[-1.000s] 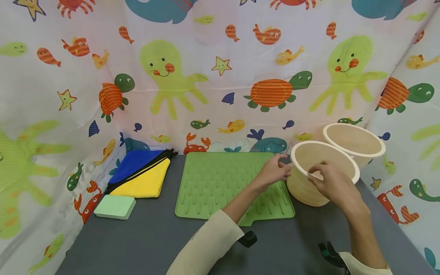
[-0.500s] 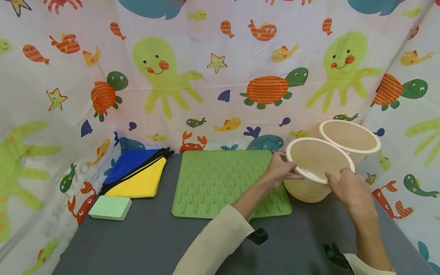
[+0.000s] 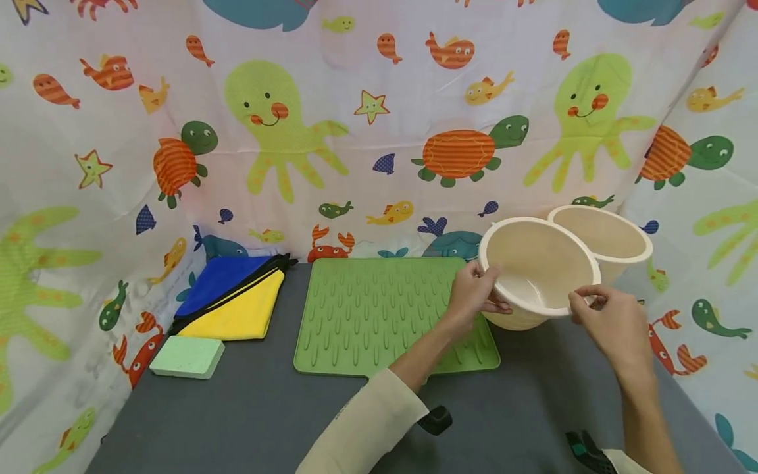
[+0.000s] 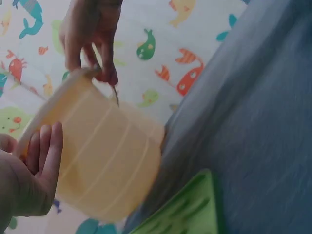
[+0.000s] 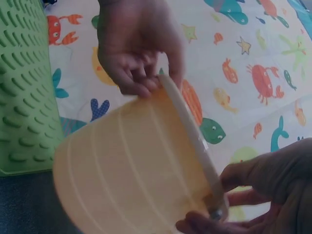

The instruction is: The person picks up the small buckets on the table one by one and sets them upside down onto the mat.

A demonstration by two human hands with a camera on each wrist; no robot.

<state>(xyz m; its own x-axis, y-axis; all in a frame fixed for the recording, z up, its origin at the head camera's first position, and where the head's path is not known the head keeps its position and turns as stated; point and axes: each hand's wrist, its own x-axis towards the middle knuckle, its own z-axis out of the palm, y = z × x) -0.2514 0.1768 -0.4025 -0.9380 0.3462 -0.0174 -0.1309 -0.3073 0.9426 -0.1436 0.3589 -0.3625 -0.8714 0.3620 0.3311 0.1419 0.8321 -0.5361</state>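
Observation:
A cream plastic bucket is held tilted at the right of the head view, its open top turned toward me. My left hand grips the rim on the left side, with fingers under it against the outer wall. On the near right side, my right hand pinches the rim between thumb and fingers. In the left wrist view, ridged bands run round the bucket and a thin wire hangs by the right hand. A small metal fitting shows at the rim in the right wrist view.
A second cream bucket stands right behind the held one. A green ridged mat lies mid-table. To its left are folded blue and yellow cloths with black edging and a pale green sponge. A sea-animal curtain surrounds the table.
Both hands have closed on the front bucket's rim, having been apart from it one second ago. The bucket has risen slightly, shifted left and tipped toward me.

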